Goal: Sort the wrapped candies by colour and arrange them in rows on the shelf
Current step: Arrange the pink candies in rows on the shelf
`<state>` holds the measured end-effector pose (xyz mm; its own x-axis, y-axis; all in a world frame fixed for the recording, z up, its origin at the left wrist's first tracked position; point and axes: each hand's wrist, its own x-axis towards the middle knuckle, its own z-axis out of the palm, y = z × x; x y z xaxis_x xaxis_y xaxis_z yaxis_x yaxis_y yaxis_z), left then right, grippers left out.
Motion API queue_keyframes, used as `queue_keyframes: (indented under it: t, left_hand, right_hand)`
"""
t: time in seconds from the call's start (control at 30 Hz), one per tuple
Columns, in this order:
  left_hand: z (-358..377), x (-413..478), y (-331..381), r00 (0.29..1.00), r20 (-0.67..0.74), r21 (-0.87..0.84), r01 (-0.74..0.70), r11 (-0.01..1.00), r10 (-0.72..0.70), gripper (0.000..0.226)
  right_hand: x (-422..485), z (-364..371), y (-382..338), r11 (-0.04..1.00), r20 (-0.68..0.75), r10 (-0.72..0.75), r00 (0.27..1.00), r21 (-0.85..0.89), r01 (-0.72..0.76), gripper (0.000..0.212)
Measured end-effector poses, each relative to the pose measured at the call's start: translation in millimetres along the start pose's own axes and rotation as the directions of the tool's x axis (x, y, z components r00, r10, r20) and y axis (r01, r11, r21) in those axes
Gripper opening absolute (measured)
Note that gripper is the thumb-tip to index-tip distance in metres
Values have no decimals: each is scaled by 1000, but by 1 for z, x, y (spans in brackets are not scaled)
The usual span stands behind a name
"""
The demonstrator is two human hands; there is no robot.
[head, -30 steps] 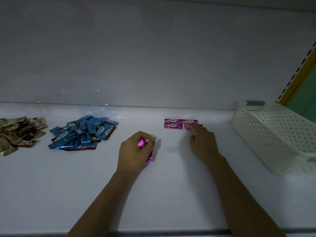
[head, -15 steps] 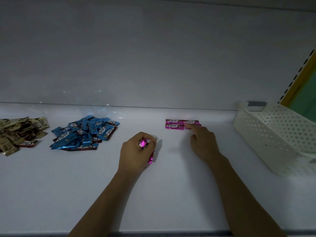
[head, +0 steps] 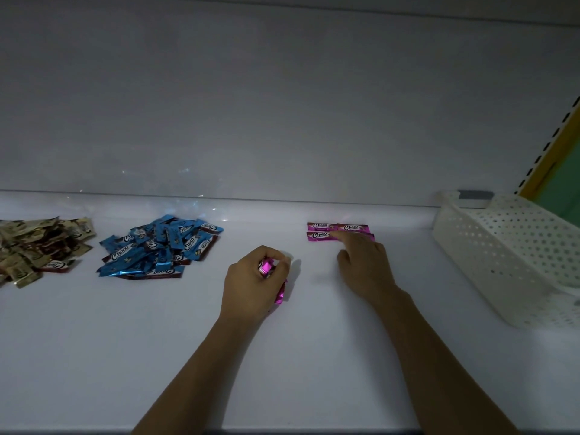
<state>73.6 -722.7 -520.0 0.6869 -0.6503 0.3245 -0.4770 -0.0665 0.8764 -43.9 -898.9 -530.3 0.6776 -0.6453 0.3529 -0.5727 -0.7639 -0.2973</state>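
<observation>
Gold candy pile (head: pixel 37 246) lies farthest left of the basket (head: pixel 502 246), blue candy pile (head: pixel 160 246) next. Midway, left hand (head: pixel 254 284) curls round a pink candy bunch (head: pixel 266 266). Pink rows (head: pixel 320 227) sit near the basket's left; right hand (head: pixel 364 268) presses the front row with one straight index finger.

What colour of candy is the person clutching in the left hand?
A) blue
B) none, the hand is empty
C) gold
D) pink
D: shiny pink wrappers poke out of the curled left hand.
</observation>
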Motion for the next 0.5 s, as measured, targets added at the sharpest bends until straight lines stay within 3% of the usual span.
queue_keyframes:
  t: [0.17, 0.27, 0.4, 0.5]
  left_hand:
    - [0, -1, 0, 1000, -2, -15, 0, 1000, 0, 15]
    - [0, 0, -1, 1000, -4, -16, 5, 1000, -5, 14]
    - [0, 1, -3, 1000, -7, 4, 25, 1000, -24, 9]
    - [1, 2, -4, 1000, -7, 19, 27, 999, -27, 6]
  right_hand:
    - [2, 2, 6, 992, 61, 124, 990, -41, -121, 63]
    - [4, 4, 7, 992, 70, 122, 990, -29, -121, 59]
    - [3, 2, 2, 999, 4, 26, 1000, 26, -26, 60]
    - [0, 3, -7, 995, 45, -97, 994, 12, 96, 57]
